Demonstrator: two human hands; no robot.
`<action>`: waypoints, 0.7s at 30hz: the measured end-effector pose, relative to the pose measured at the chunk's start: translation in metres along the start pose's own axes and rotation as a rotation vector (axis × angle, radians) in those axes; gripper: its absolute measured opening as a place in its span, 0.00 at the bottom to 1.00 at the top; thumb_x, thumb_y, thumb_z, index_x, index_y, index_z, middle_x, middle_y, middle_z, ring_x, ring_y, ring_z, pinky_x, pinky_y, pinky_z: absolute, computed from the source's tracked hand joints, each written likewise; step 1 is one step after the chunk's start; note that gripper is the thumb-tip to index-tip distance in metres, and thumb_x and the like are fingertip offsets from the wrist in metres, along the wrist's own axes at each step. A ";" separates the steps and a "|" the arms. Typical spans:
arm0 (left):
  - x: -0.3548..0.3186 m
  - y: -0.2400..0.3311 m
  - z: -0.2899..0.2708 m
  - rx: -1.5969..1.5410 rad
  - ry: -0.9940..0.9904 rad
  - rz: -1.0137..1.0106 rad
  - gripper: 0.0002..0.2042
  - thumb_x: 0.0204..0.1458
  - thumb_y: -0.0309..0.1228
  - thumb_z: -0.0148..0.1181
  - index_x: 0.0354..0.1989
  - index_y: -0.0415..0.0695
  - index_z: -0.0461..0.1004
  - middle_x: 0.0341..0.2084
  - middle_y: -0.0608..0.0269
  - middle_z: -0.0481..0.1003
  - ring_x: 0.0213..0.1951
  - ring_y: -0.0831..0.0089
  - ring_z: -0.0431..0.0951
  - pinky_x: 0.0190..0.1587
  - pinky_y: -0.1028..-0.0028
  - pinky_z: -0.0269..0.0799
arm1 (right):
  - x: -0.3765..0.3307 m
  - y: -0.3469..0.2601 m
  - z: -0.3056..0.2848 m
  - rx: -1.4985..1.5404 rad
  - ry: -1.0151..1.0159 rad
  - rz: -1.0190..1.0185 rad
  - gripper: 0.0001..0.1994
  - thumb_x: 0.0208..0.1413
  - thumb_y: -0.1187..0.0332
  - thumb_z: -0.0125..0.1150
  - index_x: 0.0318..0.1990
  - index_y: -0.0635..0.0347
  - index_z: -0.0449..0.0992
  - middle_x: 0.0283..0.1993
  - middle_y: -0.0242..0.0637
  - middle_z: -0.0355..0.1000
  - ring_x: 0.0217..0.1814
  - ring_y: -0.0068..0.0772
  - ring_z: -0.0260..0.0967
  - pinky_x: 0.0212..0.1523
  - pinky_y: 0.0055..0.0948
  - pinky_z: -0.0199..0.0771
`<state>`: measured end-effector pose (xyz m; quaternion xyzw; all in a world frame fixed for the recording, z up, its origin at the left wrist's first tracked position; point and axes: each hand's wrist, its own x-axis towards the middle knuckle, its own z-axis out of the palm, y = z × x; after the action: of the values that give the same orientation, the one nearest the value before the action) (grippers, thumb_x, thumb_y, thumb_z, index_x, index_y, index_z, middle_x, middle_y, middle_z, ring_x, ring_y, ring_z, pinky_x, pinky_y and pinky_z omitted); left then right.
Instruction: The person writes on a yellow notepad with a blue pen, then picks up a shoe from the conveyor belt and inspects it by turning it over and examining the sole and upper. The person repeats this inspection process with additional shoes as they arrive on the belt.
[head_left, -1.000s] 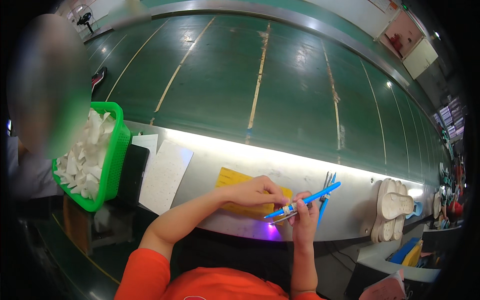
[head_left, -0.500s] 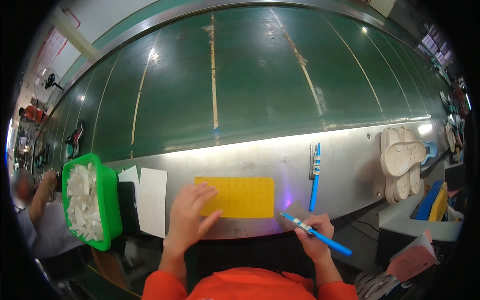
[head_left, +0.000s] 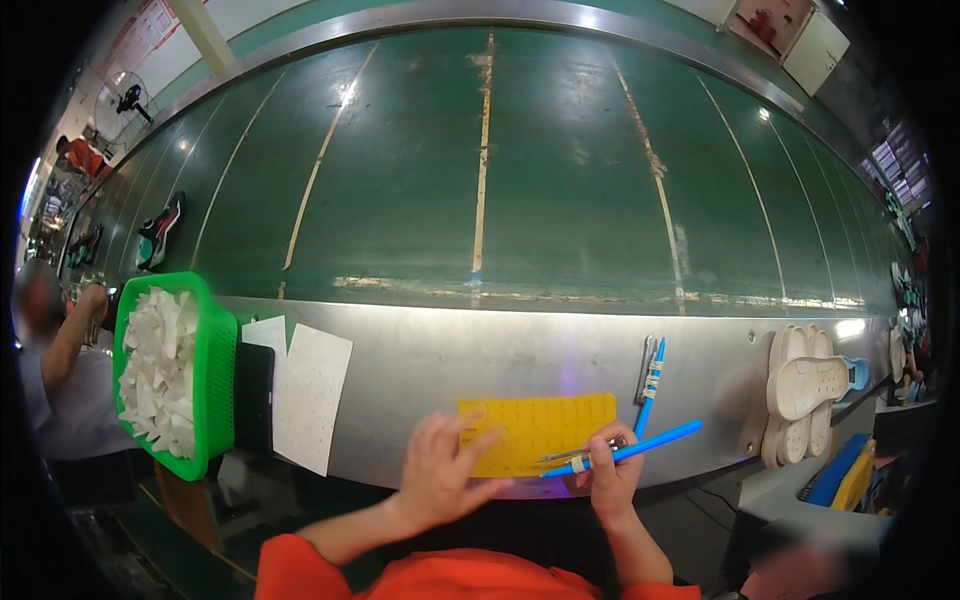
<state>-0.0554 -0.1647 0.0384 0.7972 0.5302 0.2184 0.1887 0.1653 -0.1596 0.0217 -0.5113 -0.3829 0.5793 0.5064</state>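
A yellow card [head_left: 540, 425] printed with a grid lies on the steel ledge in front of me. My left hand [head_left: 440, 475] is over its left end, fingers apart and slightly blurred, holding nothing. Whether it touches the card I cannot tell. In my right hand [head_left: 612, 480] is a blue pen [head_left: 660, 440] strapped to a slim metal tool. Its tip points left across the card's lower right part, and its blue end sticks out up to the right. Just beyond the right hand lies a similar blue pen [head_left: 649, 388] banded to a metal piece.
Left stands a green basket [head_left: 205, 375] of white scraps, beside white cards [head_left: 312, 395]. Pale shoe soles [head_left: 805, 390] are stacked at the right. Beyond the ledge runs a green conveyor belt [head_left: 400, 180] carrying a dark shoe [head_left: 160, 230]. A co-worker's arm [head_left: 72, 340] shows far left.
My right hand has brought the strapped pen up and left over the yellow card, its blue end now pointing upward right. My left hand still hovers around the card's left end. The view has shifted.
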 end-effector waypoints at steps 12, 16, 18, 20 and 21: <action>0.082 -0.052 -0.011 -1.029 -0.652 -0.068 0.13 0.52 0.31 0.58 0.43 0.38 0.74 0.34 0.59 0.77 0.35 0.76 0.77 0.41 0.76 0.71 | 0.038 0.001 0.041 -0.329 -0.179 -0.241 0.07 0.55 0.69 0.55 0.32 0.60 0.64 0.23 0.28 0.63 0.20 0.14 0.59 0.21 0.14 0.57; 0.075 -0.055 -0.004 -1.172 -0.547 -0.174 0.11 0.54 0.27 0.55 0.43 0.36 0.73 0.34 0.64 0.77 0.37 0.82 0.74 0.42 0.81 0.70 | 0.051 -0.013 0.054 -0.230 -0.165 -0.084 0.04 0.55 0.73 0.54 0.32 0.60 0.66 0.26 0.27 0.63 0.26 0.14 0.59 0.26 0.17 0.58; 0.075 -0.058 -0.002 -1.186 -0.520 -0.196 0.10 0.54 0.27 0.55 0.43 0.36 0.73 0.33 0.64 0.76 0.37 0.83 0.73 0.42 0.82 0.69 | 0.057 -0.013 0.056 -0.220 -0.178 -0.069 0.04 0.56 0.72 0.53 0.33 0.60 0.65 0.26 0.27 0.63 0.26 0.13 0.59 0.25 0.16 0.58; 0.074 -0.065 0.001 -1.218 -0.536 -0.195 0.10 0.55 0.28 0.55 0.43 0.36 0.73 0.33 0.64 0.76 0.37 0.83 0.73 0.41 0.82 0.69 | 0.062 -0.008 0.056 -0.250 -0.202 -0.080 0.06 0.56 0.69 0.53 0.33 0.60 0.65 0.26 0.27 0.63 0.25 0.13 0.58 0.24 0.15 0.57; 0.075 -0.067 0.001 -1.232 -0.543 -0.193 0.10 0.55 0.28 0.55 0.43 0.37 0.73 0.32 0.64 0.76 0.37 0.83 0.73 0.41 0.82 0.69 | 0.064 -0.004 0.056 -0.210 -0.213 -0.074 0.07 0.57 0.66 0.52 0.33 0.60 0.65 0.25 0.27 0.63 0.25 0.13 0.58 0.24 0.15 0.57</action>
<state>-0.0801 -0.0710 0.0130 0.5197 0.3116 0.2547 0.7536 0.1139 -0.0923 0.0229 -0.4828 -0.5116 0.5677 0.4277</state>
